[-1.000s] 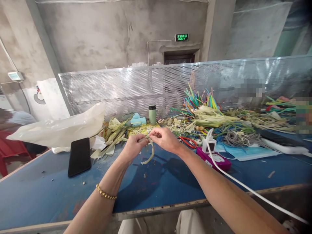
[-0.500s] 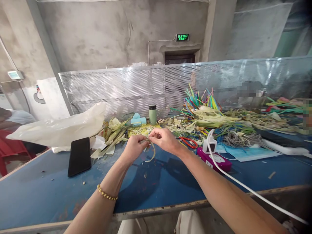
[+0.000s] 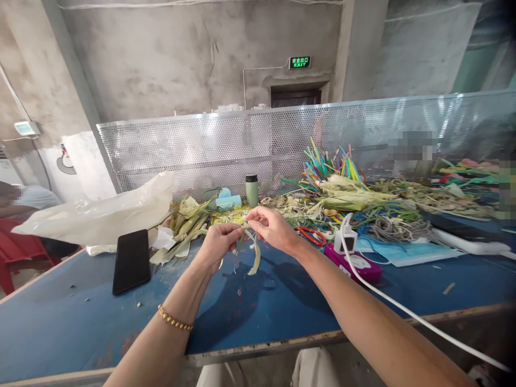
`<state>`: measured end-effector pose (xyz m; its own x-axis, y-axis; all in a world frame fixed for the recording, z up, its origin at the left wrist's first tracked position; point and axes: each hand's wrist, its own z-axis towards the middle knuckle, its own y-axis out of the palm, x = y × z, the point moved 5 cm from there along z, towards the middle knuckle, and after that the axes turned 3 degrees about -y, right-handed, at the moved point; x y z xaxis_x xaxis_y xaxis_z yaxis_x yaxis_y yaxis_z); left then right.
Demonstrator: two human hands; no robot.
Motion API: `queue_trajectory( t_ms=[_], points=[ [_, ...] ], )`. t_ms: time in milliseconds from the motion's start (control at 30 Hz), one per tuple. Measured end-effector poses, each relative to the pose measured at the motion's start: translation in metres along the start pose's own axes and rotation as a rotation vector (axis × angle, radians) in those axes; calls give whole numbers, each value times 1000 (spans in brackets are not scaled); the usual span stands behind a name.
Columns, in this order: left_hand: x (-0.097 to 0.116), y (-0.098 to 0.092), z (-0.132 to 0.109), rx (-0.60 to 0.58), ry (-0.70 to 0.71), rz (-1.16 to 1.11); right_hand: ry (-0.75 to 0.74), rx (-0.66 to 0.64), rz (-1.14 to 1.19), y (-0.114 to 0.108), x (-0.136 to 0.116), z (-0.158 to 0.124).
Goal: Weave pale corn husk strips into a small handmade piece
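My left hand and my right hand meet above the blue table, both pinched on a pale green leaf strip that curls down between them. A gold bracelet sits on my left wrist. Just behind the hands lies a heap of corn husks and leaves.
A black phone lies to the left beside a white plastic bag. Red scissors, a purple power bank with a white charger and cable, a green flask and coloured strips lie to the right. A perforated metal screen backs the table.
The hands have risen slightly and drawn a little apart. The strip's hanging end has swung out and now curls lower to the right.
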<state>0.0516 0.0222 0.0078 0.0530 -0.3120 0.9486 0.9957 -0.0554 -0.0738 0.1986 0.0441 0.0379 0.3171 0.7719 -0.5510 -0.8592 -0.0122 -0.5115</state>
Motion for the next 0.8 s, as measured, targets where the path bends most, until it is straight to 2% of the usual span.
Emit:
queue_trajectory(
  t_ms=[133,267,467,800],
  points=[
    [-2,-6,4,109,57,-16,-83,135,-178,-6,-8,-1],
    [-3,-5,5,148,108,-8,-103,58,-218,5,-5,-1],
    [-3,1,5,87,94,-25,-50,17,-174,13,8,-1],
    [-8,-2,6,108,32,-139,-53,22,-188,8,-8,-1]
  ],
)
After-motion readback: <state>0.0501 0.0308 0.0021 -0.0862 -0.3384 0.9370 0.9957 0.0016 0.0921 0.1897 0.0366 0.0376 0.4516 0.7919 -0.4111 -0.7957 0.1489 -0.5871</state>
